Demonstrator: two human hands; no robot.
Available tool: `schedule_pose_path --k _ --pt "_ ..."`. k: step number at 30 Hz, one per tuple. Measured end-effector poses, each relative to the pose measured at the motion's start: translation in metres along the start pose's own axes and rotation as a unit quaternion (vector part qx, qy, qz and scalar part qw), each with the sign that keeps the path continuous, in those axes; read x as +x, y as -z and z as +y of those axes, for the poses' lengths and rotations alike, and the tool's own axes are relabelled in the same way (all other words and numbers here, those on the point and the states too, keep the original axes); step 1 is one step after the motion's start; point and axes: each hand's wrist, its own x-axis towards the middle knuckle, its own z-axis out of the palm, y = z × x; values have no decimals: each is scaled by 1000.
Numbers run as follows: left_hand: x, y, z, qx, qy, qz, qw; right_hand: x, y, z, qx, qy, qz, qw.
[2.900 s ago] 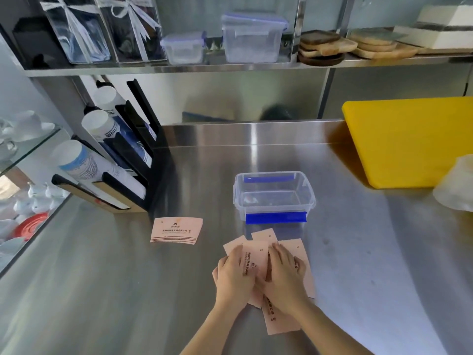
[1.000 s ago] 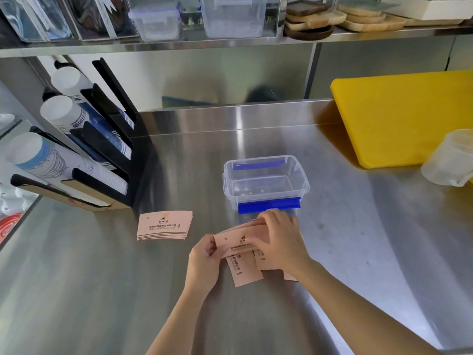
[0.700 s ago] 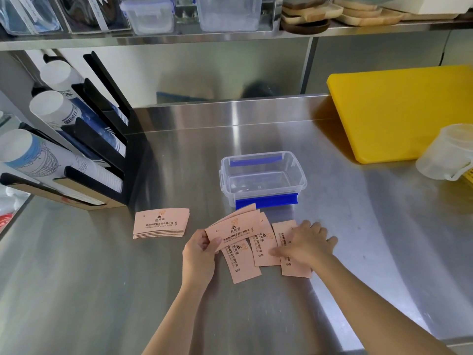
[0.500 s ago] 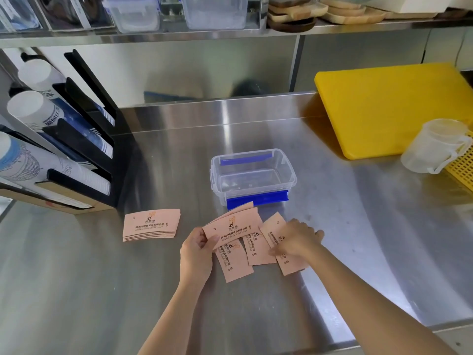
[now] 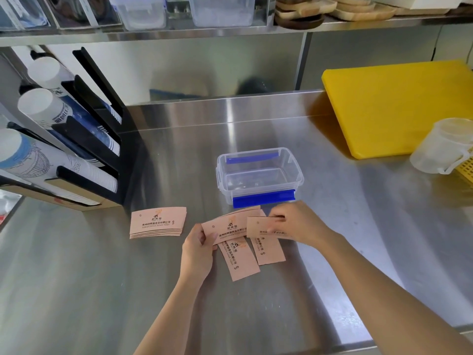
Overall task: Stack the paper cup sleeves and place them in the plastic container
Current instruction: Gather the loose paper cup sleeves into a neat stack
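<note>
Flat pink paper cup sleeves lie on a steel counter. My left hand [image 5: 198, 248] grips a small bunch of sleeves [image 5: 225, 225] by its left end, held just above the counter. My right hand [image 5: 297, 222] pinches one single sleeve [image 5: 263, 228] and holds it against the right end of that bunch. Two loose sleeves [image 5: 242, 260] lie under them on the counter. A neat stack of sleeves [image 5: 157, 222] rests to the left. The clear plastic container [image 5: 259, 175] with blue clips stands open and empty just behind my hands.
A black cup dispenser rack [image 5: 84, 149] with paper cups stands at the left. A yellow cutting board [image 5: 399, 108] leans at the back right, with a translucent measuring jug [image 5: 442, 147] and a yellow basket [image 5: 465, 167] in front. A shelf [image 5: 230, 32] runs overhead.
My right hand picked one sleeve off the counter and brought it left to the bunch in my left hand. The camera view shifted slightly.
</note>
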Motion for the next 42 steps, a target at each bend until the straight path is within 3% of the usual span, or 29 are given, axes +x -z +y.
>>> schedule_pose_path --k 10,16,18,21,25,27,33,36,38,40,42 --pt "-10 1 7 93 -71 -129 985 12 -34 -27 -87 86 41 992" --pt "-10 1 7 128 -92 -99 983 10 -42 -48 8 104 48 993" --pt "-9 4 5 118 -83 -61 988 9 -44 -46 44 84 117 989" --pt "-7 12 2 76 -44 -9 996 9 -41 -34 49 -35 219 974" --pt "-7 18 2 64 -24 10 998 9 -46 -21 -70 -221 51 972" --pt "-6 19 2 67 -15 7 998 7 -49 -23 -84 -249 -3 965" --pt "-2 21 -2 98 5 -24 995 11 -42 -19 -57 -272 -46 960" --pt "-3 23 2 87 24 -14 996 10 -34 -3 39 -286 13 957" --pt "-4 25 4 81 22 -11 996 9 -27 7 94 -285 94 949" --pt "-4 26 5 91 13 -10 996 8 -24 11 127 -255 168 944" --pt "-2 28 4 102 9 -11 995 5 -23 8 180 -193 191 945"
